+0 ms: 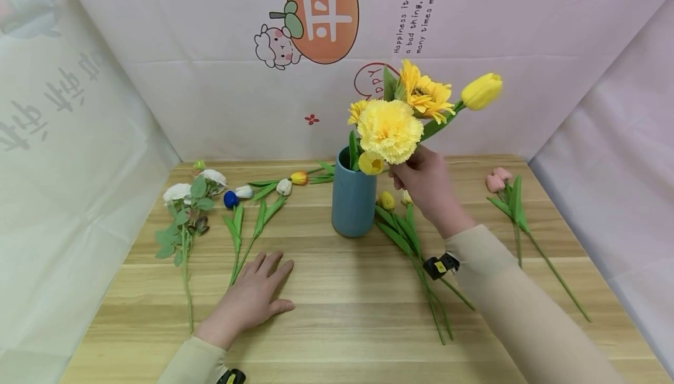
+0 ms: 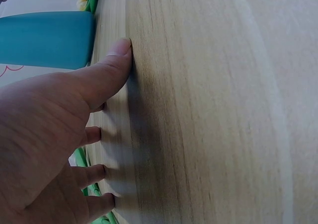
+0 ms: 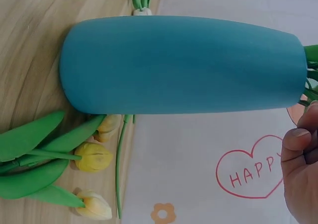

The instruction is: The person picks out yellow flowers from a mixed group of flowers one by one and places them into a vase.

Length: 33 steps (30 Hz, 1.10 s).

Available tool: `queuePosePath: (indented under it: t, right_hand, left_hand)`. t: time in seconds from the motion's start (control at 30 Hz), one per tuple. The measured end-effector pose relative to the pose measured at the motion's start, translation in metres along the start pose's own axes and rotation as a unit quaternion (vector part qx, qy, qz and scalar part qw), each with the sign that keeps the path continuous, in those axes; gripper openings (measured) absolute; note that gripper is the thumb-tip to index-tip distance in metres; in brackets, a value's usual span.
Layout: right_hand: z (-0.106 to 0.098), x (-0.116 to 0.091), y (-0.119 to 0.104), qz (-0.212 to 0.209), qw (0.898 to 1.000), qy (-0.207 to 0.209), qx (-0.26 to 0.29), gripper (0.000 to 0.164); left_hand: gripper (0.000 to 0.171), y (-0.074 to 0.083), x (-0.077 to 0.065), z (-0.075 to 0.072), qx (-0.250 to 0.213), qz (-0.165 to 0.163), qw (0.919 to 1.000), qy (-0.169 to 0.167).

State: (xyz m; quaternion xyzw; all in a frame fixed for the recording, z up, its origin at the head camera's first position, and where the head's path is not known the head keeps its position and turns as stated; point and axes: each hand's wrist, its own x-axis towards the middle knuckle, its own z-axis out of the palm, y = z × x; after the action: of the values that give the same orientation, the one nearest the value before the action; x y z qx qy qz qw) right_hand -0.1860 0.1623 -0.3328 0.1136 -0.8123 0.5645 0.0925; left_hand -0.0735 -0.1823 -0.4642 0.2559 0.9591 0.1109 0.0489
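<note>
A blue vase [image 1: 354, 202] stands upright on the wooden table, holding yellow artificial flowers. A carnation [image 1: 390, 131], a sunflower-like bloom [image 1: 425, 92] and a yellow tulip [image 1: 481, 91] rise above its rim. My right hand [image 1: 427, 188] is beside the vase mouth, its fingers curled at a flower stem just under the blooms; the carnation partly hides the grip. In the right wrist view those curled fingers [image 3: 297, 143] appear near the vase rim. My left hand [image 1: 250, 299] rests on the table with fingers spread, left of the vase, holding nothing; its thumb [image 2: 112, 67] touches the wood.
White roses [image 1: 178, 192] lie at the far left, near a blue tulip [image 1: 230, 199] and white tulips [image 1: 284, 187]. An orange tulip [image 1: 299, 178] is behind them. Yellow tulips [image 1: 387, 200] lie right of the vase, pink tulips [image 1: 496, 182] farther right. A printed cloth [image 1: 221, 97] hangs behind.
</note>
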Motion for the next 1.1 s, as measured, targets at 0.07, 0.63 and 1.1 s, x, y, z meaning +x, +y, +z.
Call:
queuePosePath:
  t: [0.07, 0.63, 1.1]
  right_hand:
    - [0.003, 0.000, 0.001, 0.004, 1.000, -0.007, -0.017, 0.024]
    - [0.007, -0.016, -0.030, -0.010, 0.999, -0.048, -0.018, 0.016]
    - [-0.021, -0.019, 0.041, 0.013, 0.996, -0.022, -0.088, 0.028]
  left_hand:
    - [0.076, 0.000, 0.000, 0.000, -0.001, 0.000, 1.0000, 0.000]
    - [0.077, 0.000, 0.000, 0.000, -0.004, -0.006, 0.9999, -0.009]
    - [0.077, -0.001, 0.000, 0.001, -0.002, -0.005, 1.0000, -0.007]
